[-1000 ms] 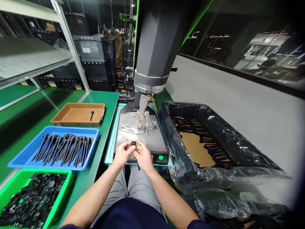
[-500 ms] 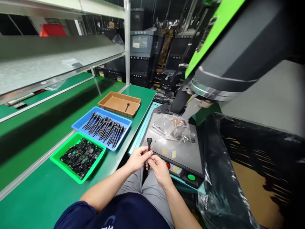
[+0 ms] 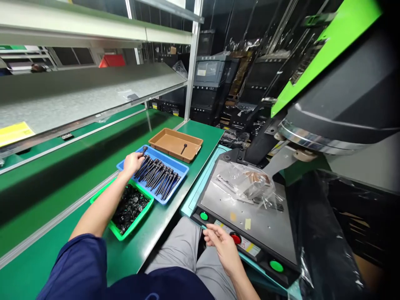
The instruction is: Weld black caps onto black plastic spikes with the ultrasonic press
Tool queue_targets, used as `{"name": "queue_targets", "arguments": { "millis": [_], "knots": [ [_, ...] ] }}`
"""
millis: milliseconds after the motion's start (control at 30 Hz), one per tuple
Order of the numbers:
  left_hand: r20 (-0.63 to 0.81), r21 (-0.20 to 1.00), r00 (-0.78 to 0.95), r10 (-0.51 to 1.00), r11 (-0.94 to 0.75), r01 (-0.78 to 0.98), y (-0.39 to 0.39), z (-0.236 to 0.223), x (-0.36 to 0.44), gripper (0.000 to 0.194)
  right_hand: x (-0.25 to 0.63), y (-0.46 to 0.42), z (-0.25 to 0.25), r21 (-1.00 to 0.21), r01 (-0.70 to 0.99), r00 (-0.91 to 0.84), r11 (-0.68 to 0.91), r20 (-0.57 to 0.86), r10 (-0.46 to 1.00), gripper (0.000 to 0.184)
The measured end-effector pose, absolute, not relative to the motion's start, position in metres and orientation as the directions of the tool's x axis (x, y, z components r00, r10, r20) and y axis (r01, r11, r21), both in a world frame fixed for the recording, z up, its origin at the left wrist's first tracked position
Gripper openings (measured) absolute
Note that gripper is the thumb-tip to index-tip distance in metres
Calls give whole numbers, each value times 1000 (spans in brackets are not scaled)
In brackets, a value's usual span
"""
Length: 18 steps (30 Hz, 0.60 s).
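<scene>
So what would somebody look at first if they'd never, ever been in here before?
Probably the huge dark machine head with its bright green panel, looming at the upper right. Next might be the blue tray full of black rods on the green table, where the left hand is. The red button stands out too, on the machine's front edge near the right hand.

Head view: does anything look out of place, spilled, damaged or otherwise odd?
Mildly odd: crumpled clear plastic lies loose on the machine's metal plate, though it may be deliberate. One black knob-headed rod sits alone in the brown tray. I see no spill around the blue tray or green tray.
</scene>
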<state>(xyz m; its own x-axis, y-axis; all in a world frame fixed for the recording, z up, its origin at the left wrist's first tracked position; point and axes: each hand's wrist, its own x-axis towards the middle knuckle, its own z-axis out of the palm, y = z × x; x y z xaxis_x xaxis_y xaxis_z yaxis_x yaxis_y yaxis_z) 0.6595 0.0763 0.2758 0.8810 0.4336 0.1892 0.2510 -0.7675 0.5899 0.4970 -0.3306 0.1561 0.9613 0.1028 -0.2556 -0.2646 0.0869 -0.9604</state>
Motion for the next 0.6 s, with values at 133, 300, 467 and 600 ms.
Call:
{"name": "queue_targets", "arguments": {
  "millis": [133, 300, 467, 600],
  "knots": [
    [155, 456, 880, 449, -823, 340, 117, 261, 687, 6, 488, -341, 146, -953, -294, 956, 81, -291, 40, 47],
    [70, 361, 896, 438, -849, 387, 127, 225, 705, 12, 478, -348, 137, -942, -328, 944, 72, -330, -20, 46],
    [25, 309, 908, 418, -867, 391, 128, 207, 708, 23, 471, -351, 138, -930, -364, 928, 59, -367, -58, 48],
    [40, 278, 911, 410, -881, 384, 125, 212, 700, 30, 470, -361, 140, -920, -390, 917, 34, -392, -80, 49]
  ]
}}
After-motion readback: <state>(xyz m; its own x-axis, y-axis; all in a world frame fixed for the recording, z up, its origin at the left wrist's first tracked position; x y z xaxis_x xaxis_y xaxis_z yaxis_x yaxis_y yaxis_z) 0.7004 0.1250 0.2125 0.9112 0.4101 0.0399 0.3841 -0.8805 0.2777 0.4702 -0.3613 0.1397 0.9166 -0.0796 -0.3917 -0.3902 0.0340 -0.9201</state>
